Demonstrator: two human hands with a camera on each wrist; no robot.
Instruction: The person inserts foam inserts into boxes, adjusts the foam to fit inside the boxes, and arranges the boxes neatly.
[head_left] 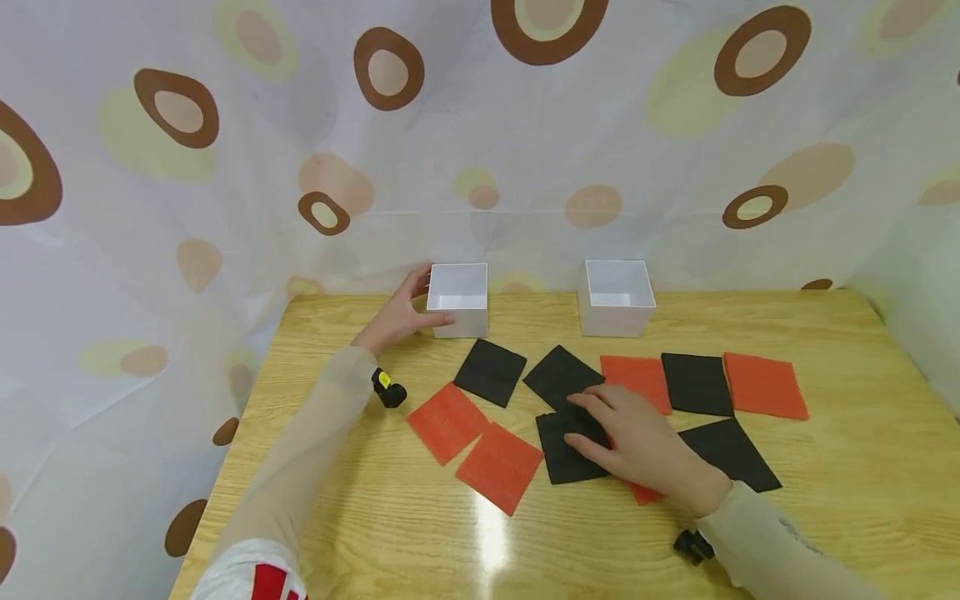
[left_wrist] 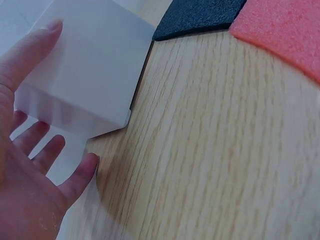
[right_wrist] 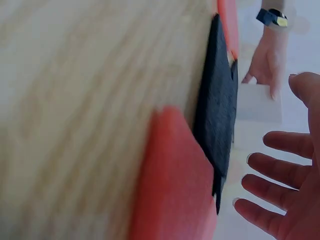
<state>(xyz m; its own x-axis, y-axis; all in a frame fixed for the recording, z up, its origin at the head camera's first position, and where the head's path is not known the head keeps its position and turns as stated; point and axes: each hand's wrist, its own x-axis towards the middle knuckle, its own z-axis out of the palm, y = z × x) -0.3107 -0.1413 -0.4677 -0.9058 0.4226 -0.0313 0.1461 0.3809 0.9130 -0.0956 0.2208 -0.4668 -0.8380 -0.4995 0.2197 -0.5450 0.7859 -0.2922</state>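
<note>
My left hand holds a white open-topped box at its left side. In the left wrist view the thumb lies along one wall, with the other fingers spread beside the box. My right hand hovers over the foam squares, fingers apart and loosely bent, palm empty in the right wrist view. Under its fingertips lie a black foam square and another black square. A red foam square is mostly hidden below the palm.
A second white box stands at the back right. A black square and two red squares, one the nearer red square, lie on the left. More red and black squares, including a black square, spread right. A patterned curtain backs the table.
</note>
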